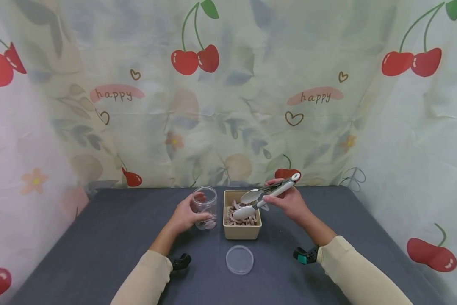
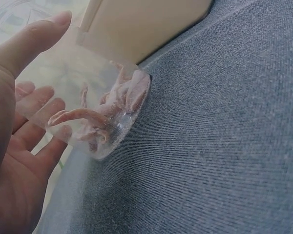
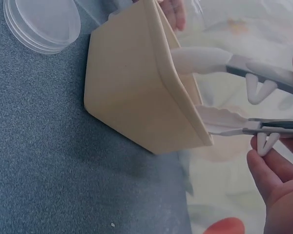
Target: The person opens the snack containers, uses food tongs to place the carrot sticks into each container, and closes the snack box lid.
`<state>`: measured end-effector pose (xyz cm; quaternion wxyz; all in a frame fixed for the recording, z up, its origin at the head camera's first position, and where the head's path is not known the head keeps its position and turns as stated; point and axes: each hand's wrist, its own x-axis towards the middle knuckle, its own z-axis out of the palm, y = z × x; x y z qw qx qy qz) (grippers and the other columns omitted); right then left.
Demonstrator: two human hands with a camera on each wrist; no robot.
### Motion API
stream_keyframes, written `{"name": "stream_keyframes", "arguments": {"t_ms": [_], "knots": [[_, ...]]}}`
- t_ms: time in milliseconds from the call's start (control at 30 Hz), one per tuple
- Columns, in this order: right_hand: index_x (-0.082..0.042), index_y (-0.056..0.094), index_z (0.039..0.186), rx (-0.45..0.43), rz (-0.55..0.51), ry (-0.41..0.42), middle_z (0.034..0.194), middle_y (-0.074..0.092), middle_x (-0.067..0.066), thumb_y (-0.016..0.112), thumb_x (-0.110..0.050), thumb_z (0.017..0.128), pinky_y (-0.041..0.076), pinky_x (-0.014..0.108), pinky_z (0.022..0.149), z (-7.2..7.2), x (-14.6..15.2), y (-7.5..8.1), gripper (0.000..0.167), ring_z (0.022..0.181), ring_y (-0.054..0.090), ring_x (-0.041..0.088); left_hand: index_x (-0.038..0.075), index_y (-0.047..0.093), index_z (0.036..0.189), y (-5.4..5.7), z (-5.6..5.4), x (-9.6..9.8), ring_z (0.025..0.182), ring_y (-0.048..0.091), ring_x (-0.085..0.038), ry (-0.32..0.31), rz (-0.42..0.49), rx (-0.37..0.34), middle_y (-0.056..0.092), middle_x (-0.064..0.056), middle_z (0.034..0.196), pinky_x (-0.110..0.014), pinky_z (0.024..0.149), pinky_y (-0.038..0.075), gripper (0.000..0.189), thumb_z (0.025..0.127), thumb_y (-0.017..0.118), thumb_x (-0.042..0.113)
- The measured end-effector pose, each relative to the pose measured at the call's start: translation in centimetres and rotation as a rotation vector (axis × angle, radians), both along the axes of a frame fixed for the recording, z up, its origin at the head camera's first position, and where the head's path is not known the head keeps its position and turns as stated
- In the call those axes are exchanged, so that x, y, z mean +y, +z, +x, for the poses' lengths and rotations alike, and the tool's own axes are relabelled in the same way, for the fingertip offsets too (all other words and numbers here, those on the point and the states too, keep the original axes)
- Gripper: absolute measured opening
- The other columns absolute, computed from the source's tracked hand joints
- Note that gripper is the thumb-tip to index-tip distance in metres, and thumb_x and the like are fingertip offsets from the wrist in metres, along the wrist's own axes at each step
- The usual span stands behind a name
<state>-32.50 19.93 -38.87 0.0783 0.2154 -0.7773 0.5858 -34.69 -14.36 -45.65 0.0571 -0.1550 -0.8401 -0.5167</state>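
Note:
My left hand (image 1: 185, 215) holds a clear jar (image 1: 209, 198) upright on the table, thumb on the near side and fingers round the back. Several pinkish-brown, dried-looking strips (image 2: 83, 115) lie at the jar's bottom, and its mouth is uncovered. Right beside the jar stands a beige box (image 1: 242, 232) with many similar strips (image 1: 233, 206) inside. The right hand (image 1: 291, 204) grips grey-and-white tongs (image 1: 278, 191), slanting down to the left. Their two white tips are spread apart and reach past the box's rim; the strips partly hide behind them.
A round clear lid (image 1: 239, 260) lies flat on the dark cloth-covered table (image 1: 137, 228), just in front of the box. Behind and at both sides hangs a curtain (image 1: 228, 127) printed with cherries. Dark bands sit at both wrists.

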Motion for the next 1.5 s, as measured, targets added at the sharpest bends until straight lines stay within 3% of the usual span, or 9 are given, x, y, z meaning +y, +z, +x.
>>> {"name": "stream_keyframes", "arguments": {"t_ms": [300,467,600,733,867,1500], "knots": [[0.007,0.057,0.12,-0.032,0.012,-0.069,0.117,0.064,0.023,0.077,-0.008,0.083,0.051,0.024,0.077,-0.61,-0.85,-0.26,0.045,0.095,0.065,0.022,0.005,0.052,0.133,0.02,0.06,0.0,0.109,0.058,-0.025,0.003,0.008,-0.006,0.06,-0.015,0.129,-0.041,0.089,0.046,0.074,0.07,0.089,0.016],[0.008,0.048,0.132,-0.064,-0.032,-0.003,0.121,0.06,0.029,0.075,0.001,0.082,0.051,0.023,0.077,-0.72,-0.75,-0.25,0.057,0.105,0.062,0.039,0.006,0.052,0.133,0.02,0.11,-0.09,0.11,0.058,-0.025,0.006,0.008,-0.009,0.06,-0.013,0.129,-0.041,0.09,0.045,0.073,0.071,0.088,0.017],[0.009,0.046,0.136,-0.107,-0.056,0.043,0.125,0.057,0.031,0.074,0.002,0.082,0.051,0.024,0.08,-0.95,-0.48,-0.21,0.061,0.111,0.058,0.043,0.006,0.053,0.133,0.08,0.12,-0.13,0.109,0.058,-0.024,0.014,0.003,-0.005,0.06,-0.012,0.128,-0.041,0.089,0.045,0.073,0.071,0.089,0.017],[0.008,0.059,0.122,-0.105,-0.035,0.019,0.12,0.061,0.028,0.077,-0.004,0.081,0.051,0.026,0.078,-0.97,-0.36,-0.03,0.046,0.102,0.064,0.03,0.006,0.053,0.133,0.09,0.12,-0.07,0.107,0.058,-0.024,0.02,-0.007,-0.004,0.061,-0.013,0.128,-0.041,0.088,0.045,0.073,0.071,0.089,0.018],[0.007,0.063,0.117,-0.087,-0.002,0.006,0.116,0.063,0.025,0.079,-0.009,0.081,0.051,0.028,0.077,-0.78,-0.18,0.24,0.042,0.092,0.064,0.016,0.006,0.053,0.133,0.09,0.19,0.01,0.105,0.058,-0.023,0.026,-0.013,-0.011,0.061,-0.011,0.126,-0.042,0.087,0.046,0.073,0.071,0.088,0.019],[0.003,0.069,0.108,-0.077,0.05,-0.093,0.103,0.069,0.018,0.079,-0.013,0.082,0.049,0.031,0.073,-0.42,-0.84,0.13,0.032,0.079,0.061,0.017,0.003,0.051,0.135,0.08,0.18,0.04,0.106,0.057,-0.024,0.029,-0.028,0.003,0.061,-0.009,0.126,-0.044,0.088,0.045,0.076,0.071,0.089,0.021]]}}
